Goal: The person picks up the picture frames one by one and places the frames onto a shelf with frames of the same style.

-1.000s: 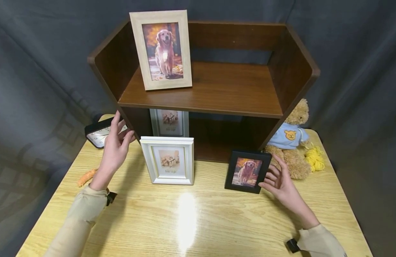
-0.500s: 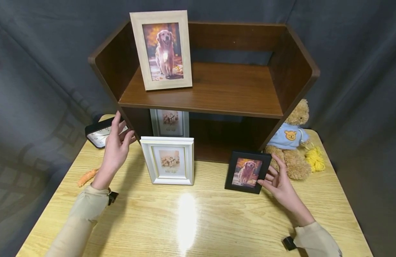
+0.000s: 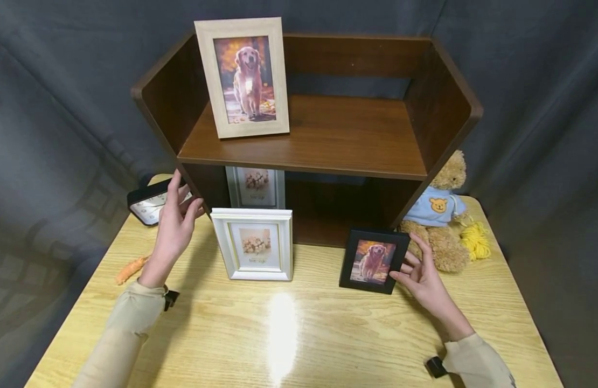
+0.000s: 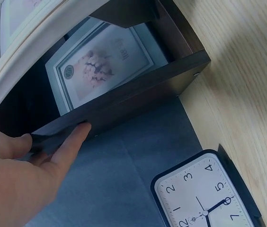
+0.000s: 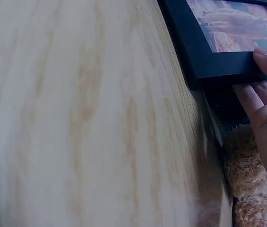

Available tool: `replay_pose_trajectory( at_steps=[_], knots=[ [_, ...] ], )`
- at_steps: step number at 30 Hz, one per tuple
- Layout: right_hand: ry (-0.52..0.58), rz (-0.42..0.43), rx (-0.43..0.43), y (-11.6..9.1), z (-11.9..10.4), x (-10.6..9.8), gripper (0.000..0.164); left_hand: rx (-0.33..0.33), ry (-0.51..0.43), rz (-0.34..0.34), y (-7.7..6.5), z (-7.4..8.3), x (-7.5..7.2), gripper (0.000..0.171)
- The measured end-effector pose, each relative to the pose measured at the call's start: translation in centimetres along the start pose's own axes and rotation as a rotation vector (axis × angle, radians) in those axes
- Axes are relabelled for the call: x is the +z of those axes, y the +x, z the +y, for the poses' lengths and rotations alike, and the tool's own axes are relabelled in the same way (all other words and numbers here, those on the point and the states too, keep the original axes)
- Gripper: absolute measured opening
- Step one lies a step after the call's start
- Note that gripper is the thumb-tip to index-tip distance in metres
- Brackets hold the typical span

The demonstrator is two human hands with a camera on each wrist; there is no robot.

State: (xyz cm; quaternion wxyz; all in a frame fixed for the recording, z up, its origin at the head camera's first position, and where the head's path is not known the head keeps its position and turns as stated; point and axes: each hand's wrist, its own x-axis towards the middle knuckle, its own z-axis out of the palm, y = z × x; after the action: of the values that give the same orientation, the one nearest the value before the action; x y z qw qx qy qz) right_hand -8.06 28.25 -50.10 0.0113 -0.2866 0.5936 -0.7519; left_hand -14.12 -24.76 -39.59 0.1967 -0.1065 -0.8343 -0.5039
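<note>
A dark grey curtain (image 3: 532, 81) hangs in folds behind everything. A light wood-grain tabletop (image 3: 289, 334) carries a dark brown wooden shelf unit (image 3: 328, 134); a bright glare of overhead light reflects on the tabletop.

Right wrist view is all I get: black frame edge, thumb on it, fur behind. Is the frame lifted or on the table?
Observer: On the table. The black frame stands upright in front of the shelf unit's lower opening, and the right hand pinches its bear-side edge.
Operator: What is the fur?
Observer: A teddy bear in a blue top, sitting beside the frame against the shelf unit.
Operator: Left hand?
Observer: The left hand rests straight fingers on the shelf unit's side panel. A black clock lies just beyond it.
</note>
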Motion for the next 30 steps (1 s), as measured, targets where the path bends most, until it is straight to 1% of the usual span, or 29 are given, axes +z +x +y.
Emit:
replay_pose_trajectory(
  at_steps=[5, 8, 12, 17, 21, 28, 30],
  knots=[
    [0.050, -0.010, -0.009, 0.0, -0.1, 0.0, 0.101, -0.008, 0.014, -0.003, -0.1, 0.0, 0.0, 0.079],
    [0.076, -0.013, -0.022, 0.1, -0.2, 0.0, 0.098, -0.003, 0.018, -0.005, 0.0, 0.0, -0.1, 0.079],
    [0.086, -0.016, -0.033, 0.3, -0.4, 0.1, 0.094, 0.005, 0.018, -0.004, 0.0, 0.0, -0.1, 0.078],
    [0.098, -0.029, -0.029, 0.2, -0.7, 0.1, 0.097, 0.007, 0.024, -0.007, 0.0, 0.0, -0.1, 0.077],
    [0.089, -0.033, -0.030, 0.1, -0.8, 0.2, 0.098, 0.007, 0.032, -0.009, -0.1, 0.0, -0.1, 0.077],
    [0.039, -0.017, -0.018, 0.0, -1.1, 0.4, 0.097, 0.012, 0.020, -0.009, -0.1, 0.0, 0.0, 0.078],
    [0.042, -0.019, -0.019, 0.0, -1.1, 0.5, 0.098, 0.013, 0.019, -0.009, -0.1, 0.0, 0.0, 0.078]
  ],
)
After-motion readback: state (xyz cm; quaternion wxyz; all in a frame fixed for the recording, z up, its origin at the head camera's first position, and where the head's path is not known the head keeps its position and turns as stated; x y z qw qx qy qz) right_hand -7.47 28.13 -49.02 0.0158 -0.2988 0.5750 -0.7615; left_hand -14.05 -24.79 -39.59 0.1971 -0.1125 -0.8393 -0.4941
